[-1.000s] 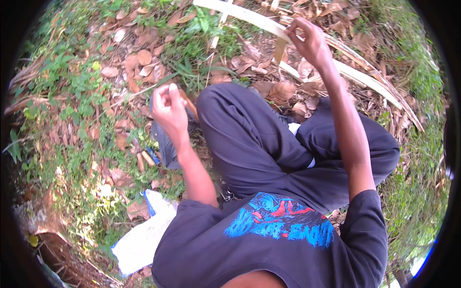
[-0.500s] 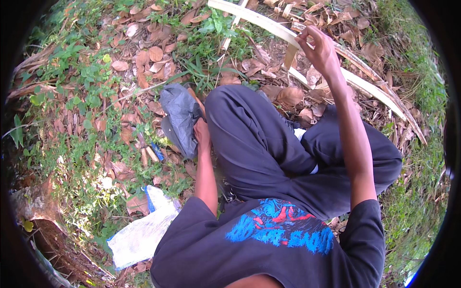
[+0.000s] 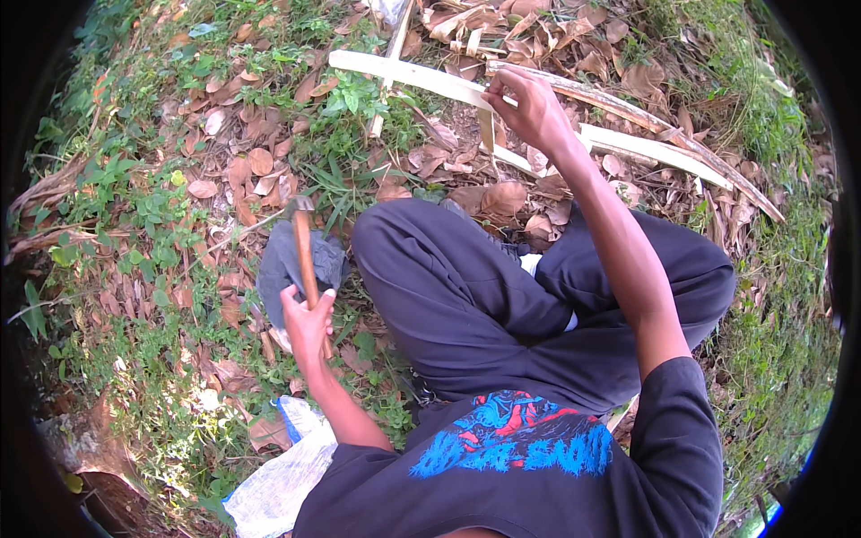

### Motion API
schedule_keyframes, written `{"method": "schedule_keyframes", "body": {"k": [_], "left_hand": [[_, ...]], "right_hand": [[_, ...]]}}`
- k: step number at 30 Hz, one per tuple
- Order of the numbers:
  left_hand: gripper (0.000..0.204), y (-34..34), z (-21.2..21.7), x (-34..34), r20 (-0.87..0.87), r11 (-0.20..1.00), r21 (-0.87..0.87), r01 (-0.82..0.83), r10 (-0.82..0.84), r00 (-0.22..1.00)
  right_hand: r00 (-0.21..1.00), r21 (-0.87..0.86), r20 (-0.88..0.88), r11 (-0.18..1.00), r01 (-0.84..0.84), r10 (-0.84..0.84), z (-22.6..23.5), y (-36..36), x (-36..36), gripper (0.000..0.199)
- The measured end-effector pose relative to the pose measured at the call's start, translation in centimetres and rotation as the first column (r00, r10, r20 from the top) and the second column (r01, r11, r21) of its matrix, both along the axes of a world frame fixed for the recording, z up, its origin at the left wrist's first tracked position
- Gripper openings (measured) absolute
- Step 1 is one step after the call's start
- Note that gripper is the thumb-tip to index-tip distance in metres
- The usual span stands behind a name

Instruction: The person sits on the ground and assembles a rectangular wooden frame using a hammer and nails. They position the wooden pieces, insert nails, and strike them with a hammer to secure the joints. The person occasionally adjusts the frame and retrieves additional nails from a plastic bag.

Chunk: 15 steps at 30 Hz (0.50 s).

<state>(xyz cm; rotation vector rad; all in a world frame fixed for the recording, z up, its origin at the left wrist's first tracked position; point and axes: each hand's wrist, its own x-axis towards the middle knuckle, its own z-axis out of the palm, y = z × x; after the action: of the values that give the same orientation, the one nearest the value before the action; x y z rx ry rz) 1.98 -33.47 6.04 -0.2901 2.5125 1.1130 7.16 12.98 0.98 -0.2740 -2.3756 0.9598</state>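
Note:
A hammer (image 3: 306, 255) with a brown wooden handle is in my left hand (image 3: 308, 323), fingers wrapped round the lower handle and the metal head pointing away from me. Beneath it, a dark grey plastic bag (image 3: 276, 267) lies on the ground. My right hand (image 3: 534, 109) is closed in a pinch right at a long pale wooden strip (image 3: 408, 73). Whether a small thing sits between those fingertips is too small to make out. A short wooden piece (image 3: 486, 130) stands out from the near side of the strip.
Another long strip with rough bark (image 3: 619, 100) lies beyond my right hand. A narrow wooden piece (image 3: 395, 54) crosses the pale strip near its left end. Beside my left elbow is a white woven sack (image 3: 287, 471). Dry leaves and low weeds cover the ground; a stump (image 3: 94, 448) stands lower left.
My left hand has come away from the plastic bag and now holds up the hammer. My right hand stays pinched at the strip. The whole view has shifted slightly.

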Motion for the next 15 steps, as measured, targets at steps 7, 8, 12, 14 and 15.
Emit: {"method": "schedule_keyframes", "body": {"k": [7,8,12,14,15], "left_hand": [[0.040,2.2,7.7,0.0,-0.386,0.993,-0.080,-0.081,0.044,0.922],[0.033,1.5,8.4,-0.6,-0.390,0.995,-0.063,-0.074,0.044,0.920],[0.039,1.8,6.8,-0.2,-0.557,0.835,0.535,0.132,0.230,0.798],[0.038,5.0,7.1,-0.3,-0.514,0.734,0.640,0.227,0.190,0.836],[0.038,6.8,7.8,-0.1,-0.499,0.674,0.688,0.268,0.171,0.849]], "right_hand": [[1.000,0.005,-0.020,1.000,-0.013,0.013,-0.1,0.0,0.2,0.013],[0.999,0.005,-0.032,1.000,-0.020,0.020,0.1,0.1,0.1,0.013],[1.000,0.029,-0.018,1.000,-0.013,0.013,0.1,-0.3,-0.2,0.013],[1.000,0.004,0.001,1.000,0.005,-0.005,-0.1,-0.2,0.2,0.013],[1.000,-0.007,0.005,1.000,0.009,-0.009,0.0,0.0,0.1,0.012]]}}
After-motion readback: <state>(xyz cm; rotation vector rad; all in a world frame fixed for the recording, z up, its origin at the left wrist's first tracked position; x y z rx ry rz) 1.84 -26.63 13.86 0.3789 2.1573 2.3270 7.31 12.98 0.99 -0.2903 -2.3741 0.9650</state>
